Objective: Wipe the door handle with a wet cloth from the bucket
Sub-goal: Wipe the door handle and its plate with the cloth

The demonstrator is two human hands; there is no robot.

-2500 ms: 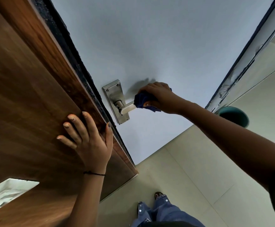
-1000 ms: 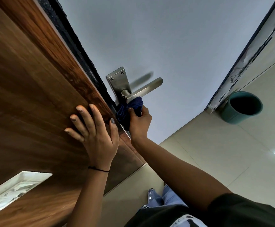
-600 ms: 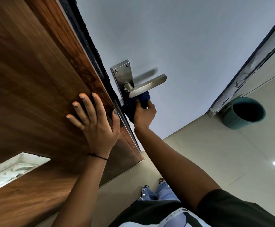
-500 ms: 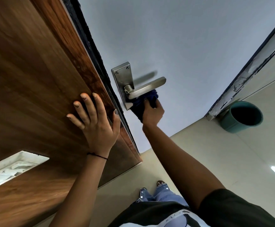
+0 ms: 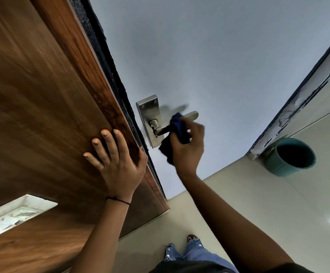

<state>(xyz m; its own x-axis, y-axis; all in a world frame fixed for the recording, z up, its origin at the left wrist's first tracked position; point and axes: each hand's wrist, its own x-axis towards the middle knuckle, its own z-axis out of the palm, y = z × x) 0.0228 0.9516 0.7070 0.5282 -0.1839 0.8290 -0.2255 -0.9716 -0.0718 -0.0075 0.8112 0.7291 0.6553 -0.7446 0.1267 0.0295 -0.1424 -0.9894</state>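
A steel lever door handle (image 5: 163, 130) on a steel backplate (image 5: 149, 115) sticks out from the pale grey door face (image 5: 209, 56). My right hand (image 5: 189, 146) is shut on a dark blue cloth (image 5: 177, 134), which wraps the middle of the lever; the lever's tip shows beyond the cloth. My left hand (image 5: 115, 160) lies flat with spread fingers on the brown wooden door face (image 5: 42, 95), thumb at the door's edge. A teal bucket (image 5: 290, 156) stands on the floor at the right, by the door frame.
The black door edge (image 5: 109, 62) runs between the wooden and grey faces. A worn door frame (image 5: 301, 91) rises at the right. Beige floor tiles (image 5: 258, 213) spread below, with my jeans and feet (image 5: 189, 251) at the bottom. A white inset (image 5: 12, 213) sits in the wood.
My right hand has moved the cloth from under the lever near the backplate out along it and around its middle. The left hand stays on the wood.
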